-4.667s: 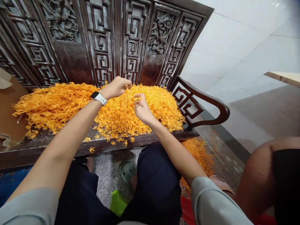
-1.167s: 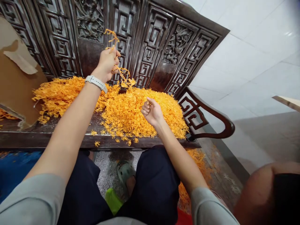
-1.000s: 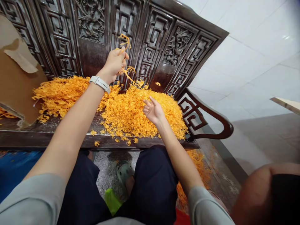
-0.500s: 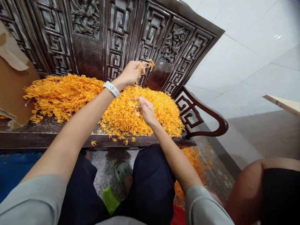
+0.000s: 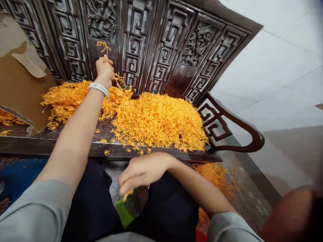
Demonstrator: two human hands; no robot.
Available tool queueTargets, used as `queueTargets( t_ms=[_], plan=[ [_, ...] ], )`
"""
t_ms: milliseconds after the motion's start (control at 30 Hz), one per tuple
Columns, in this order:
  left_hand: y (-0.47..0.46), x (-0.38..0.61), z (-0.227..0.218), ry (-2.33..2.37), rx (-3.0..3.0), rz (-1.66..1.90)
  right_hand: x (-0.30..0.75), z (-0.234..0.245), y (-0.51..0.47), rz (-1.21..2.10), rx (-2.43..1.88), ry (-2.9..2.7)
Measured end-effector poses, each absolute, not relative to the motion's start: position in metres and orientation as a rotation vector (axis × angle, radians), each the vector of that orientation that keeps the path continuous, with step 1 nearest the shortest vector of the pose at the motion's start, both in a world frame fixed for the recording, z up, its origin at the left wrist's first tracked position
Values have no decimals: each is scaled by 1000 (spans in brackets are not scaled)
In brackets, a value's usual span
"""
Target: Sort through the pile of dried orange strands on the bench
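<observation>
My left hand (image 5: 104, 70), with a pale watch strap on the wrist, is closed on an orange branching strand (image 5: 104, 47) whose thin ends stick up. It is over the left pile of longer orange strands (image 5: 70, 97), close to the bench back. My right hand (image 5: 145, 169) hangs palm down between my knees, its fingers pinching a small orange piece (image 5: 127, 195). Below it is a bright green item (image 5: 124, 215), partly hidden by my legs. A dense pile of small, many-fingered orange pieces (image 5: 161, 121) lies on the bench seat, right of the strand pile.
The carved dark wooden bench back (image 5: 183, 79) rises behind the piles; a curved armrest (image 5: 258, 141) closes the right end. A torn cardboard box (image 5: 25, 90) stands at left. More orange strands (image 5: 214, 176) lie on the floor. Someone's knee (image 5: 287, 211) is at lower right.
My left hand has moved left over the strand pile, still holding strands. My right hand has dropped from the small-piece pile to between my knees. The view has shifted slightly left.
</observation>
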State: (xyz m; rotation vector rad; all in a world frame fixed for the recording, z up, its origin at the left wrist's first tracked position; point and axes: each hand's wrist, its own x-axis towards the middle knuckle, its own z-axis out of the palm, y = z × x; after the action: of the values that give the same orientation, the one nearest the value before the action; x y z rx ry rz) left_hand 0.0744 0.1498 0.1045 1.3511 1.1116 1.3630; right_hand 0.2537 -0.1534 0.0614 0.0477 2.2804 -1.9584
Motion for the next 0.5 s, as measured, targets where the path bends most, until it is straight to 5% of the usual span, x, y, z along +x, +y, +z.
queueTargets(
  t_ms=[100,200,300,400,500],
  plan=[
    [140,89,108,1149,1128,1527,291,65,-120,-2191,241,2344],
    [133,111,114,1101,1086,1504,323,65,-87,-2926,856,2510],
    [129,125,121,1019,1091,1466,333,57,-66,-3608,1606,2060],
    [124,134,129,951,1099,1467,327,41,-55,-3733,1991,1308],
    [114,147,136,869,1144,1451,315,27,-52,-3664,2100,1174]
  ],
)
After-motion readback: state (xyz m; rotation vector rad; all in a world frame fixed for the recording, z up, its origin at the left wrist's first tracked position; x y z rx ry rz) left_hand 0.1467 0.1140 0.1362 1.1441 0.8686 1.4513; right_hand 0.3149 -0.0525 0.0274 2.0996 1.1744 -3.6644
